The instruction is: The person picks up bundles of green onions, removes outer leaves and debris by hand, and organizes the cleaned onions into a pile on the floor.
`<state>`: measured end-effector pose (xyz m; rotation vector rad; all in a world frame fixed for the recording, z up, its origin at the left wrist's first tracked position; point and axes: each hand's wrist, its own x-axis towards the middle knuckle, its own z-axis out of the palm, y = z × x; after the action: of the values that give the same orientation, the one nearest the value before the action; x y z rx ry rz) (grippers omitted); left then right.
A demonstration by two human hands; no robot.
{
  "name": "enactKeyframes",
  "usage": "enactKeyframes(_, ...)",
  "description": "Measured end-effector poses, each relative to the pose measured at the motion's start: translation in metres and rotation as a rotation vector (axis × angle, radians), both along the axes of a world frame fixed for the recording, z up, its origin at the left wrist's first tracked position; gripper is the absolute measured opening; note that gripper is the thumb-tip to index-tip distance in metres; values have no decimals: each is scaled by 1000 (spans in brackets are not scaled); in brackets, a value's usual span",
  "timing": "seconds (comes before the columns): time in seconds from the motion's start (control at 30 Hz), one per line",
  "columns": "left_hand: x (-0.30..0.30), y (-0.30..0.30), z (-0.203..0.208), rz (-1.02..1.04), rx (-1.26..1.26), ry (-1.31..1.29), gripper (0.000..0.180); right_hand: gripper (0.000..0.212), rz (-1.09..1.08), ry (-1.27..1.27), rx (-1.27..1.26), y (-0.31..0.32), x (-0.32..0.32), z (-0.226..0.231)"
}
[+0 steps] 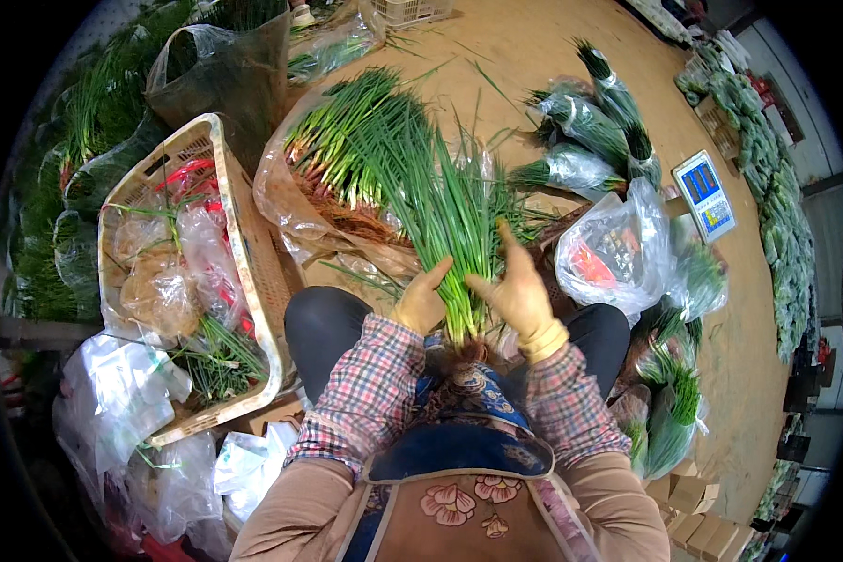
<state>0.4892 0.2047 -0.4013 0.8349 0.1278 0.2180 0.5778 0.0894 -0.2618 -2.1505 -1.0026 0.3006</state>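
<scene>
A bunch of spring onions (461, 281) stands between my knees, its brown roots toward my lap and its long green leaves pointing away. My left hand (422, 302), in a yellowish glove, is closed around the bunch's left side, its fingers partly hidden by stems. On the other side, my gloved right hand (520, 295) has its thumb across the stems and a finger stretched up along the leaves; its other fingers are hard to see. Just beyond lies a heap of spring onions (351, 150) on an opened plastic sheet (273, 178), brown roots toward me.
At my left is a beige plastic crate (273, 328) holding bags and loose greens, beside crumpled clear bags (122, 393). At right are wrapped green bundles (581, 169), a clear bag (618, 253) with something red inside, and a scale display (705, 197). Cardboard boxes (698, 525) stand lower right.
</scene>
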Motion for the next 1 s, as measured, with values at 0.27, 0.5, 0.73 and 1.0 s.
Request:
enactKeyframes(0.27,-3,0,43,17,-153,-86,38,49,-58,-182,-47,12,-14,15)
enactKeyframes(0.5,-1,-2,47,-9,-518,147,48,29,95,-233,-245,19,-20,-1)
enactKeyframes(0.73,1,1,34,-56,-627,74,44,27,121,-251,-199,24,-7,-14)
enactKeyframes(1.0,-2,-1,59,-57,-295,5,48,24,105,-198,-113,35,20,-9)
